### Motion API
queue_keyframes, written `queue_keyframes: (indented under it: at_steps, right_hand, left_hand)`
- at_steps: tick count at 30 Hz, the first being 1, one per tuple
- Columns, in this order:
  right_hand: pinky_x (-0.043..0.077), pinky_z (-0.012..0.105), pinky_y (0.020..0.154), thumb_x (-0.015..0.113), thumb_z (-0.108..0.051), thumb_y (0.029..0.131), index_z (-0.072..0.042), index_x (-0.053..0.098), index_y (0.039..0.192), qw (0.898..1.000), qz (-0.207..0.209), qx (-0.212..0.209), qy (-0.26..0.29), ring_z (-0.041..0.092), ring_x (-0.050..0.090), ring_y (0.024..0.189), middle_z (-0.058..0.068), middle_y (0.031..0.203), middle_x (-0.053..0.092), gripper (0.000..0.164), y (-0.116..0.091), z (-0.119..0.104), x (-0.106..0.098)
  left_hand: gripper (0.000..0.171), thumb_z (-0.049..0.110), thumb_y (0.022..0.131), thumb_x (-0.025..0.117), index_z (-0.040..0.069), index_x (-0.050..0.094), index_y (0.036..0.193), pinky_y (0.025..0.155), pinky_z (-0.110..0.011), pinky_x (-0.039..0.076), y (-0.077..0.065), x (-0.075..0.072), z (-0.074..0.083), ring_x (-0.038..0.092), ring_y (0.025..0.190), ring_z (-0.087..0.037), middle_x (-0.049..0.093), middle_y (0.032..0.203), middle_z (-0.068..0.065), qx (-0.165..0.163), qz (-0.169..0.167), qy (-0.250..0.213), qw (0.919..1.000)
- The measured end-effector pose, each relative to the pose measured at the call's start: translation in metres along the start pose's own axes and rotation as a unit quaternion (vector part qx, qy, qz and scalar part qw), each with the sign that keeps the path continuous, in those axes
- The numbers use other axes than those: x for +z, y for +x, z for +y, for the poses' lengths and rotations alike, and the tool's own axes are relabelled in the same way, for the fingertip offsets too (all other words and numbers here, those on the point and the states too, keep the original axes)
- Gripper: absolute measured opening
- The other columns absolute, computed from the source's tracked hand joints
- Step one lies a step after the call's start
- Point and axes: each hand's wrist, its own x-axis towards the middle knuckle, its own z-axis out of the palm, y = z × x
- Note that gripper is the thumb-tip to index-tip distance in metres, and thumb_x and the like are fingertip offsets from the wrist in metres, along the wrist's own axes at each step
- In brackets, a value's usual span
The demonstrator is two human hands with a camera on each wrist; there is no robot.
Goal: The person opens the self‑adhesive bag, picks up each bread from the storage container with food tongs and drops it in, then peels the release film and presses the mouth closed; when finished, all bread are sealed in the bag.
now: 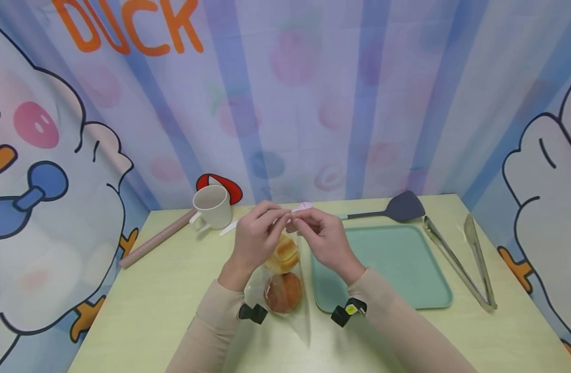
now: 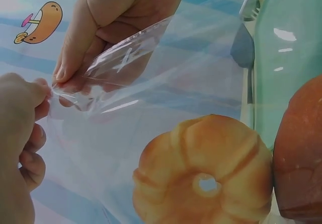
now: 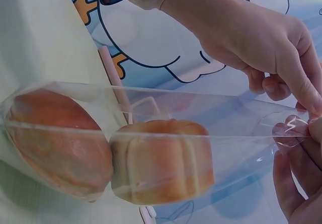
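Observation:
A clear plastic bag [image 3: 241,114] hangs upright between my hands. Inside it, a brown round bun [image 1: 283,292] lies at the bottom, with a golden ring-shaped bread [image 2: 204,168] above it. My left hand [image 1: 256,233] pinches the bag's top edge between thumb and fingertips. Close beside it, my right hand [image 1: 326,239] pinches the same gathered edge, its fingertips nearly meeting the left ones. In the right wrist view, the bag's plastic narrows toward the pinched end, away from the breads.
Right of the bag lies a green tray [image 1: 383,264], with metal tongs [image 1: 462,264] farther right. A dark turner [image 1: 405,206] lies behind the tray. At the back left stand a white mug [image 1: 213,207] and a pink rod [image 1: 157,239]; a white blade [image 1: 228,229] lies nearby.

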Motion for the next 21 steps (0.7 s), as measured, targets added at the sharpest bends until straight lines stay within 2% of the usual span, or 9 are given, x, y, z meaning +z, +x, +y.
queue_keyframes:
  at_steps: [5, 12, 17, 19, 21]
  right_hand:
    - [0.064, 0.035, 0.081, 0.063, -0.01, 0.106, -0.006, 0.075, 0.115, 1.0, 0.002, 0.001, -0.009, 0.023, 0.078, 0.091, 0.009, 0.101, 0.081, 0.016, -0.001, 0.0, 0.001]
    - [0.064, 0.033, 0.077, 0.065, -0.012, 0.105, -0.009, 0.076, 0.108, 0.999, 0.029, 0.026, -0.005, 0.022, 0.078, 0.09, 0.007, 0.098, 0.081, 0.011, -0.001, 0.002, -0.006]
    - [0.064, 0.035, 0.079, 0.066, -0.01, 0.105, -0.003, 0.075, 0.108, 0.998, 0.042, 0.04, 0.003, 0.021, 0.078, 0.091, 0.011, 0.098, 0.08, 0.012, 0.001, 0.005, -0.012]
    - [0.064, 0.035, 0.079, 0.066, -0.01, 0.104, 0.0, 0.075, 0.108, 0.998, 0.048, 0.051, 0.008, 0.02, 0.078, 0.091, 0.012, 0.098, 0.08, 0.014, 0.001, 0.006, -0.015]
    - [0.064, 0.036, 0.08, 0.066, -0.009, 0.105, 0.0, 0.074, 0.108, 0.997, 0.053, 0.059, 0.011, 0.018, 0.078, 0.091, 0.013, 0.099, 0.08, 0.013, 0.001, 0.007, -0.018]
  left_hand:
    - [0.005, -0.002, 0.092, 0.076, -0.001, 0.078, 0.096, 0.053, -0.025, 0.048, -0.002, -0.001, -0.002, 0.054, 0.057, -0.015, 0.068, 0.088, -0.01, -0.014, 0.012, -0.026, 0.9995]
    - [0.009, -0.008, 0.09, 0.075, 0.0, 0.075, 0.093, 0.05, -0.025, 0.047, -0.001, -0.013, -0.013, 0.057, 0.059, -0.02, 0.069, 0.088, -0.013, -0.063, 0.081, -0.038, 0.994]
    - [0.005, -0.005, 0.093, 0.074, 0.0, 0.074, 0.096, 0.052, -0.018, 0.045, -0.005, -0.029, -0.022, 0.056, 0.064, -0.019, 0.069, 0.089, -0.013, -0.123, 0.097, -0.046, 0.9866]
    - [0.001, -0.002, 0.096, 0.073, -0.002, 0.073, 0.097, 0.052, -0.016, 0.043, -0.009, -0.038, -0.024, 0.055, 0.065, -0.017, 0.068, 0.089, -0.013, -0.153, 0.094, -0.059, 0.9819]
    - [0.005, 0.0, 0.099, 0.07, -0.004, 0.071, 0.099, 0.051, -0.015, 0.042, -0.013, -0.046, -0.027, 0.055, 0.064, -0.016, 0.067, 0.088, -0.011, -0.188, 0.084, -0.094, 0.9741]
